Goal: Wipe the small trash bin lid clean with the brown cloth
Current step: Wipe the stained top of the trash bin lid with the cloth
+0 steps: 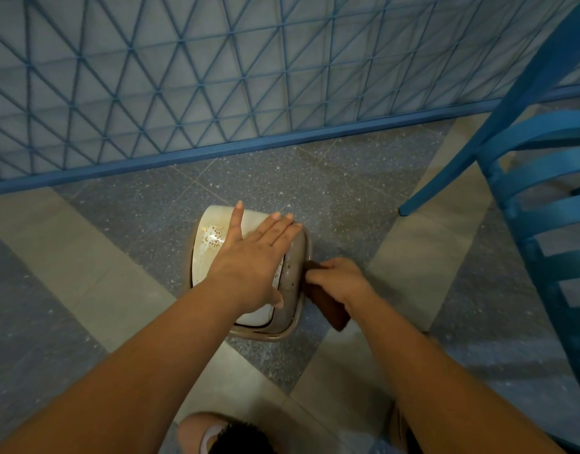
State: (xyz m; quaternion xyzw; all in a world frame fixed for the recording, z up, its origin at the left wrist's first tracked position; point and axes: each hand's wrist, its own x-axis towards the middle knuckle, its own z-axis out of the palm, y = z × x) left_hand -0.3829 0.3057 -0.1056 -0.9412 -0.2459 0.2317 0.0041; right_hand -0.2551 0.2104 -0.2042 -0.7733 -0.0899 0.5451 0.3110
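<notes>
No words, labels, brand marks or numbers can be read on anything anywhere in this view.

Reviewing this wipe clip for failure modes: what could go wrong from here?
1. The brown cloth in the right hand works the bin's right edge, while the speckled stains lie on the lid's far left; they may get missed.
2. The left hand lies flat over the lid, likely blocking the cloth's path.
</notes>
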